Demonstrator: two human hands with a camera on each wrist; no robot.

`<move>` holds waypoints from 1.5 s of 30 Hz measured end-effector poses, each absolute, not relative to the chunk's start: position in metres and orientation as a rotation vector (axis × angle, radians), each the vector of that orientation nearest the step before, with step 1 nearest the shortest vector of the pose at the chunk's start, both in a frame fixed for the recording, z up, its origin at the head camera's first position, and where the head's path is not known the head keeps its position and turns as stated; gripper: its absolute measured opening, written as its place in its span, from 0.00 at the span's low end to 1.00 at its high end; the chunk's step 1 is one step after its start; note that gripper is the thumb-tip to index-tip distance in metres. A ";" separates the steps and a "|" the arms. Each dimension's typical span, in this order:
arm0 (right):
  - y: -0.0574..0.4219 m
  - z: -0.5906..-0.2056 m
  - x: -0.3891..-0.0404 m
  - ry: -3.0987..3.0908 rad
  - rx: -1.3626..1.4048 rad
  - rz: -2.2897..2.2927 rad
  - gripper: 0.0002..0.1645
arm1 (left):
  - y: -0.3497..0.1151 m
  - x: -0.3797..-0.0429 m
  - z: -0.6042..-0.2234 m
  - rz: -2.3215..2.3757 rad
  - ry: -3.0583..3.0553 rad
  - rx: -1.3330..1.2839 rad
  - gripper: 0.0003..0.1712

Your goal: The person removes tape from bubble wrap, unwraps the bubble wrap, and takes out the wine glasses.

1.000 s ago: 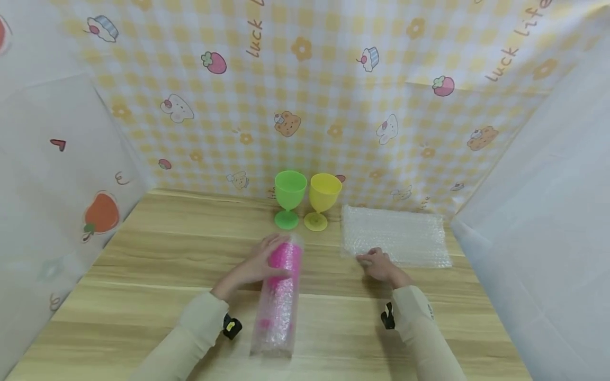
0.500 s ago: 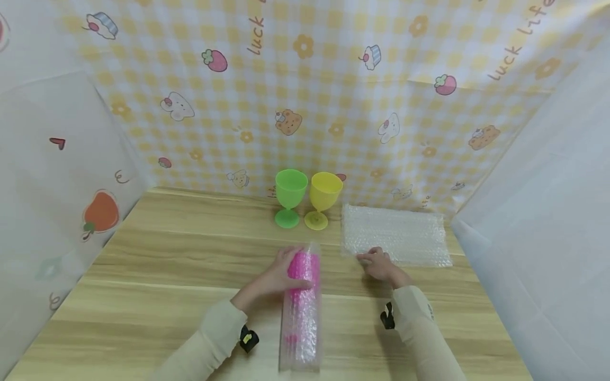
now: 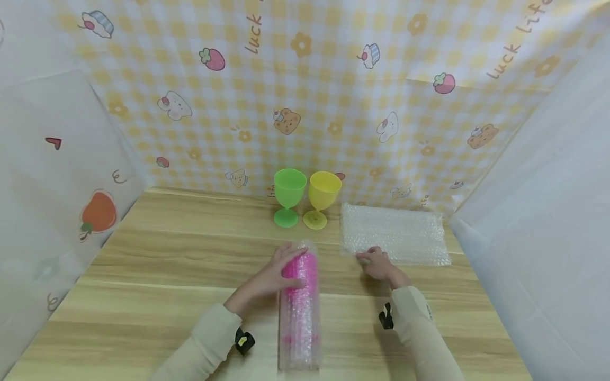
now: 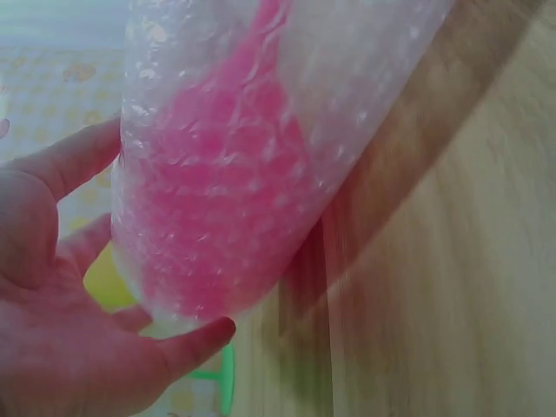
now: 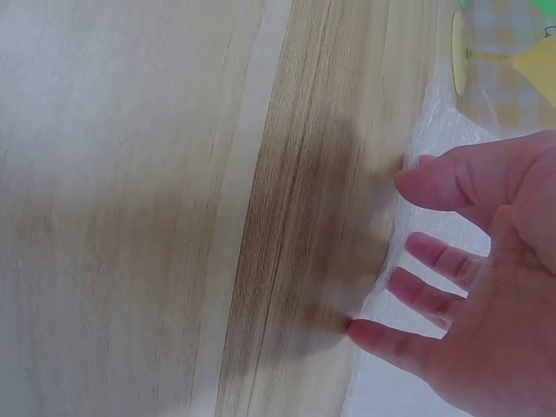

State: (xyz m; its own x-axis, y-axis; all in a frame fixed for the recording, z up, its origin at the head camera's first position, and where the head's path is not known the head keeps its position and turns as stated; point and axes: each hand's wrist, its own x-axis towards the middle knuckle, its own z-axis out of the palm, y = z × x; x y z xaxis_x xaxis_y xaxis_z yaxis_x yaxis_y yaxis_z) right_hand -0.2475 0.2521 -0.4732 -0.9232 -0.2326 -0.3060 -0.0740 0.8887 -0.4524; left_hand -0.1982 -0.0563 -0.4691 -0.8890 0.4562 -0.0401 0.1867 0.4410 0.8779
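A pink goblet (image 3: 308, 272) lies inside a roll of bubble wrap (image 3: 301, 344) on the table in front of me; its bowl (image 4: 217, 200) and part of the stem show through in the left wrist view. My left hand (image 3: 274, 272) spreads over the far end of this roll from the left, its fingers extended loosely along the wrap and gripping nothing. Over on the right, my right hand (image 3: 378, 264) rests with relaxed, parted fingers at the near left corner of a flat bubble wrap sheet (image 3: 395, 230).
Behind the roll stand a green goblet (image 3: 289, 190) and a yellow goblet (image 3: 325, 191), upright and side by side. A checked cloth (image 3: 305, 79) hangs along the table's back edge, with white cloth walls (image 3: 538, 238) on both sides.
The wrapped goblet has rolled to the right under my left hand, which moved along with it and has since shifted slightly back left. My right hand stays put.
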 end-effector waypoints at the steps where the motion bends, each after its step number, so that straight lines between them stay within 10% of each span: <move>1: 0.252 -0.473 -0.247 2.707 -0.229 -0.629 0.33 | -0.055 -0.199 -0.469 1.431 2.439 0.555 0.41; 13: 0.239 -0.485 -0.233 2.915 -0.219 -0.548 0.28 | -0.044 -0.197 -0.474 1.511 2.455 0.450 0.39; 23: 0.180 -0.466 -0.196 2.960 -0.243 -1.105 0.05 | -0.049 -0.200 -0.475 1.579 2.342 0.393 0.38; 45: 0.152 -0.469 -0.182 2.487 -0.161 -1.511 0.13 | -0.052 -0.198 -0.473 1.585 2.328 0.409 0.36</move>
State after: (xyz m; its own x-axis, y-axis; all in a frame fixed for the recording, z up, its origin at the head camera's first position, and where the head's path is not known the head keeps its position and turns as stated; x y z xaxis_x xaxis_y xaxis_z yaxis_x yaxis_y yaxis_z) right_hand -0.1817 0.1515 -0.4689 -0.9683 -0.2098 -0.1354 0.0234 0.4634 -0.8858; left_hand -0.1983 -0.0520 -0.4729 -0.9162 0.3923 -0.0816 0.0679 0.3526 0.9333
